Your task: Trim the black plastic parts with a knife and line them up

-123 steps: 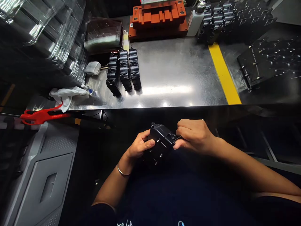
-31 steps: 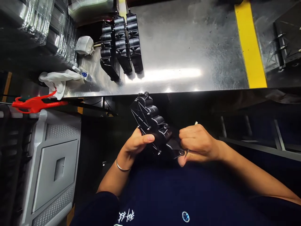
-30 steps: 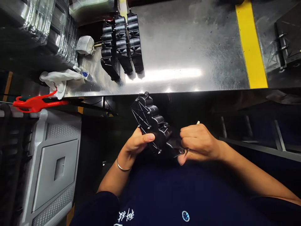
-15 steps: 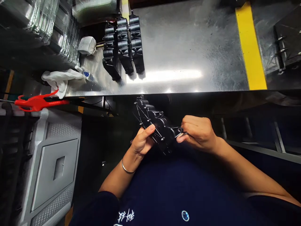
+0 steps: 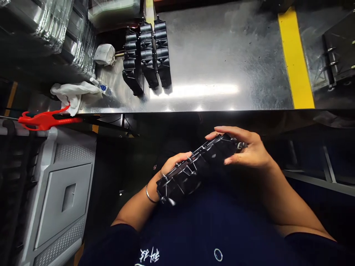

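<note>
In front of my body, below the table edge, is a long black moulded plastic part (image 5: 205, 157) with ribs and small metal pins. It slants up to the right, its narrow side towards me. My left hand (image 5: 173, 164) grips it from behind, thumb along the upper edge; the other fingers are hidden. Around the raised right end curves my right hand (image 5: 249, 147), fingers over the top and thumb below. Three similar black plastic parts (image 5: 162, 51) stand side by side on the metal table (image 5: 210, 55).
On the table's left are stacked plastic-wrapped trays (image 5: 50, 33), a white wrapped block (image 5: 104, 54) and a white cloth (image 5: 74, 90). A red-handled tool (image 5: 44, 120) hangs over a grey plastic crate (image 5: 66, 207). Yellow tape (image 5: 296, 59) crosses the table at right.
The black plastic part has turned, its right end now raised and its narrow side showing. My right hand has gone from pinching at its corner to spanning its end.
</note>
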Available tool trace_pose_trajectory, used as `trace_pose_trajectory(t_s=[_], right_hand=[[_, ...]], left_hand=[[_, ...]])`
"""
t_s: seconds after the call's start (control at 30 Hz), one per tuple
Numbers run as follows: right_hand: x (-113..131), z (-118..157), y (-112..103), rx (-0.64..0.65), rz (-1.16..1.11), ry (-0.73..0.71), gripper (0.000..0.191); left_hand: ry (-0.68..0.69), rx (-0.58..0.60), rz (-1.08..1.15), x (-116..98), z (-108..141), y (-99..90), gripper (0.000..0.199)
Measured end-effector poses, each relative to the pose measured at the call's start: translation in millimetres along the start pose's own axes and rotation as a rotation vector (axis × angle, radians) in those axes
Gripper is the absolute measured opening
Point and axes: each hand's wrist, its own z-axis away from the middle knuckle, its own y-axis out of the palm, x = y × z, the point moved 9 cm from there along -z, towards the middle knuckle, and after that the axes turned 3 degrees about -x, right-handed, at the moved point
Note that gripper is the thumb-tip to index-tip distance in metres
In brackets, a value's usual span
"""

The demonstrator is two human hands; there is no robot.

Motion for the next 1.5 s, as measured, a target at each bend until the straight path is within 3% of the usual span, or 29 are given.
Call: trace_pose_trajectory(t_s=[0.07,0.13,0.23,0.3,0.4,0.53,0.63,0.77,0.97,1.13,1.23,1.4,1.5], right_hand=[[-1,3,-8,-0.041,-0.008,0.006,0.057],[-5,8,-27,-0.217,0.026,0.035,0.053],[-12,19,-45,-0.481,0.084,0.096,0.046],[-16,22,-37,-0.522,0.065,0.136,0.044],[-14,19,-6,-0.408,0.002,0.150,0.049],[-3,12,28,-0.177,-0.038,0.109,0.036],[-2,11,28,-0.169,0.005,0.128,0.025],[-5,10,32,-0.107,0.025,0.150,0.026],[17,7,19,-0.166,0.217,-0.072,0.026],[55,16,50,0.157,0.373,-0.457,0.034],[59,18,59,0.208,0.508,-0.499,0.048],[60,18,56,0.126,0.564,-0.526,0.044],[61,18,52,0.065,0.629,-0.544,0.046]], left_hand=[[-0.034,0.093,-0.100,1,1,6.8,0.038],[0.004,0.093,-0.086,-5,2,1.2,0.037],[0.274,-0.062,-0.032,-30,6,-16.8,0.032],[0.491,-0.193,-0.093,-47,14,-22.3,0.035],[0.622,-0.320,-0.101,-54,20,-21.5,0.028],[0.604,-0.376,0.112,-48,19,-29.3,0.027],[0.541,-0.360,0.212,-43,15,-35.0,0.025],[0.471,-0.357,0.245,-36,12,-38.5,0.019],[0.396,-0.206,0.035,-32,13,-26.9,0.035],[0.387,-0.160,-0.123,-36,20,-26.2,0.039],[0.388,-0.141,-0.135,-36,20,-24.2,0.036],[0.385,-0.113,-0.107,-32,15,-18.3,0.041],[0.393,-0.162,-0.079,-31,14,-22.2,0.042]])
